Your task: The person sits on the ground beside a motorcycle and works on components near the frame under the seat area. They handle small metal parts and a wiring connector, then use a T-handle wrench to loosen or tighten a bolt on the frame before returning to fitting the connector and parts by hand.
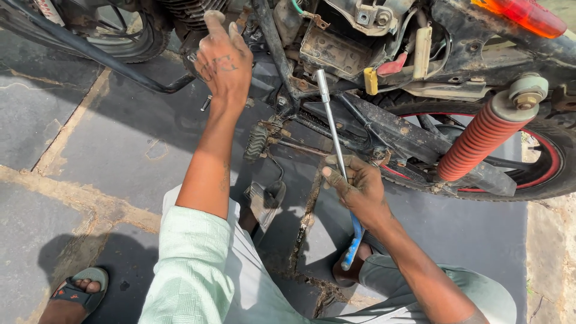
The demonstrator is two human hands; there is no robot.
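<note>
Head view, looking down at a stripped motorcycle frame (384,129) on grey stone paving (90,174).

Right hand (359,187) near the middle, fingers wrapped tight around a long metal socket wrench (332,123); shaft rising up and left, socket end just below the battery tray (333,51), blue handle (354,243) sticking out under the palm toward the near side.

Left hand (223,60) raised at far left of the frame, fingers loosely spread and slightly bent, holding nothing that can be seen, fingertips close to the engine (189,12); whether touching, cannot tell.

Red coil shock absorber (483,139) slanting at right, over the rear wheel (540,162) with its red rim stripe. Red tail light (525,15) at far right corner. Yellow connector (371,80) just right of the wrench tip. Footpeg (257,141) between the two forearms. Sandalled foot (78,291) at near left, pale green sleeve (192,264) in the foreground.
</note>
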